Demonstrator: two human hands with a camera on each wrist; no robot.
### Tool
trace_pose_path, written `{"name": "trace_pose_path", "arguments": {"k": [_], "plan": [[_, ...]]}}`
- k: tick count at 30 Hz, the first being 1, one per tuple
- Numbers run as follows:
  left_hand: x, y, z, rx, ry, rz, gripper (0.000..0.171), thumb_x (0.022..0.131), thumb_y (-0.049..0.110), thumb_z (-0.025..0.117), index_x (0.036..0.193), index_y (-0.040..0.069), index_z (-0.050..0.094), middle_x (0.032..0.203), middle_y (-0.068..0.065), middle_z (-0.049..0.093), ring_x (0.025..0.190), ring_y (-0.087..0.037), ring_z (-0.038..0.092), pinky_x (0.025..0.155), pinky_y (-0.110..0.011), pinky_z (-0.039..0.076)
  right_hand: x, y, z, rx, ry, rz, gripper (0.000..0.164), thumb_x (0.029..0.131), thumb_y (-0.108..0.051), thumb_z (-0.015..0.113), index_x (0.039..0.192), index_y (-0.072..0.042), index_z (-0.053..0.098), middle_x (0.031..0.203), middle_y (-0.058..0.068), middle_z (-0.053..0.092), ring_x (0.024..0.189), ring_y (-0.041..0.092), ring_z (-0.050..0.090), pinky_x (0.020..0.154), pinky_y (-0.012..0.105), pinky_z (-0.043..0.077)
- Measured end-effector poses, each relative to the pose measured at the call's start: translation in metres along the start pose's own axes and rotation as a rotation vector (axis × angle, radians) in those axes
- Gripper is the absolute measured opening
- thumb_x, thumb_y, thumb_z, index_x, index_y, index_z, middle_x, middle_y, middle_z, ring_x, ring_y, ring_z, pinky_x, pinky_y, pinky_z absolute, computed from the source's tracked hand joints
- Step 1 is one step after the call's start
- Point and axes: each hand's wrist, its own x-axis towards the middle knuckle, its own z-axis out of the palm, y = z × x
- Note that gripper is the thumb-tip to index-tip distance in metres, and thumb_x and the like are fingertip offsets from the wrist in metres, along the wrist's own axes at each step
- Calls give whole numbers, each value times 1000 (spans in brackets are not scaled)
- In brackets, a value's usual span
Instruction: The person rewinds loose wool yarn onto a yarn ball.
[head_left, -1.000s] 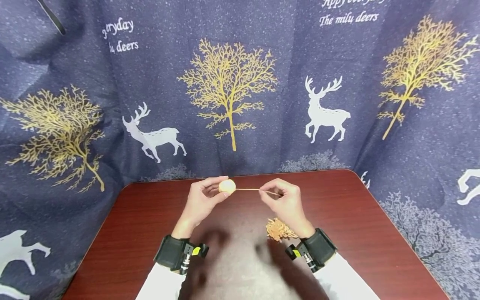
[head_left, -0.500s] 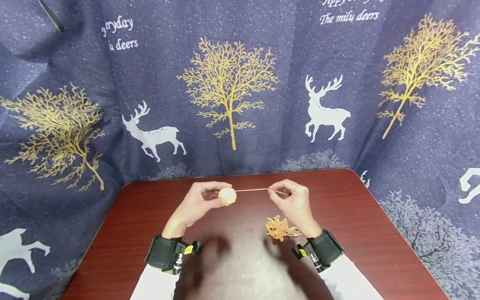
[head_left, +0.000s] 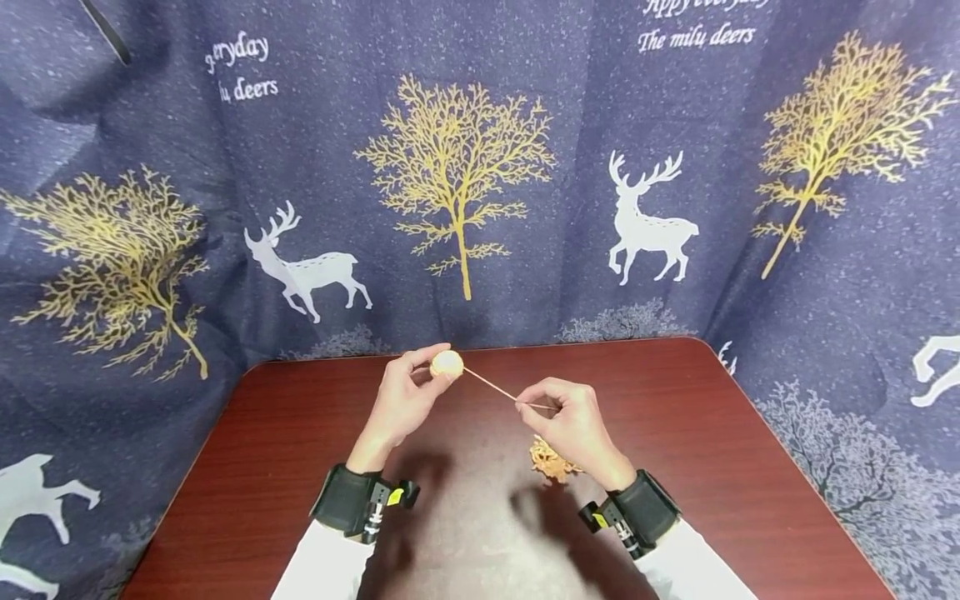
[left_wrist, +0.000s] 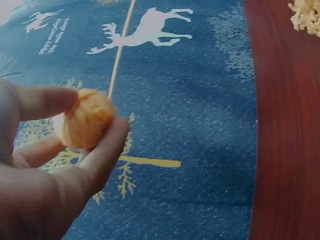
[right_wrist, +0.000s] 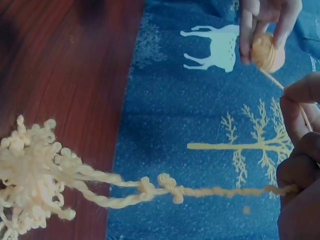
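Observation:
My left hand (head_left: 401,402) pinches a small ball of orange-yellow yarn (left_wrist: 90,120) between thumb and fingers, raised over the far part of the table. From the ball a taut strand of yarn (head_left: 491,386) slants down to my right hand (head_left: 573,423), whose thumb and index finger pinch it. The right wrist view shows the strand leaving the curled lower fingers of that hand and running, kinked and with small knots, to a loose tangled heap of yarn (right_wrist: 32,175) on the table. In the head view the right hand partly covers this heap (head_left: 551,460).
The reddish-brown table (head_left: 300,467) has rounded far corners. Directly behind its far edge hangs a dark blue curtain (head_left: 525,275) printed with deer and golden trees. Each wrist wears a black band with a small camera (head_left: 348,500).
Over the last second the hands drew apart, lengthening the strand, then came closer again. Now the left hand with the ball is higher, the right hand lower, and the strand slants.

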Motion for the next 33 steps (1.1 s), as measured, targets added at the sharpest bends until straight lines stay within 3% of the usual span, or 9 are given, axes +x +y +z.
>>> {"name": "trace_pose_path", "arguments": {"k": [4,10,14,17,21,24,26,29,33], "plan": [[2,-9,10,103,98,59,44,87,1,75,129,-7,64,118,-25,63,101,-35,70,79,-28,59,0,-6,4,-43,-32,-53,22,76,4,80,85,-16,76,72,-11,66,53,2,43,47,14,35],[0,-25,24,313,179,170,41,83,6,79,119,-7,64,105,-19,70,84,-28,70,73,-41,60,4,-18,6,-31,-68,-129,21,77,2,79,86,-16,77,77,-10,68,56,1,45,48,13,36],[-5,-33,28,434,132,281,35,77,3,83,108,-3,68,93,-12,69,75,-25,66,66,-33,55,9,-24,1,5,-64,-163,21,79,2,80,88,-16,77,78,-9,68,52,1,40,45,15,32],[-11,-35,30,460,16,348,34,73,-1,85,103,1,70,91,-6,68,75,-19,63,65,-27,54,15,-26,-4,59,-58,-136,19,81,1,81,89,-15,77,78,-7,68,51,4,39,44,18,32],[-21,-31,32,387,-212,396,30,76,-1,85,101,6,72,92,0,69,80,-11,63,72,-26,56,23,-24,-10,153,-41,-32,17,81,2,81,91,-12,77,68,-3,63,50,8,39,43,21,30],[-29,-22,32,274,-367,367,29,79,1,83,105,9,72,94,3,71,82,-9,65,76,-29,58,29,-18,-11,192,-29,48,17,81,2,81,92,-10,77,58,1,54,49,9,38,42,22,28],[-33,-15,33,181,-427,332,32,79,0,82,108,9,72,96,3,72,84,-10,66,79,-31,58,31,-13,-11,198,-24,88,16,82,0,82,93,-11,77,54,1,47,48,9,37,43,21,26],[-38,-6,33,26,-446,300,36,78,-4,81,111,5,71,101,-3,73,88,-14,69,83,-34,58,32,-5,-9,199,-20,131,13,83,-4,82,93,-10,78,53,0,47,47,9,38,43,20,25],[-39,-1,32,-166,-391,340,37,77,-10,80,113,-3,69,107,-16,71,97,-20,69,88,-38,59,31,4,-4,194,-23,188,10,84,-6,82,91,-9,77,55,2,51,48,8,41,43,20,28]]}}
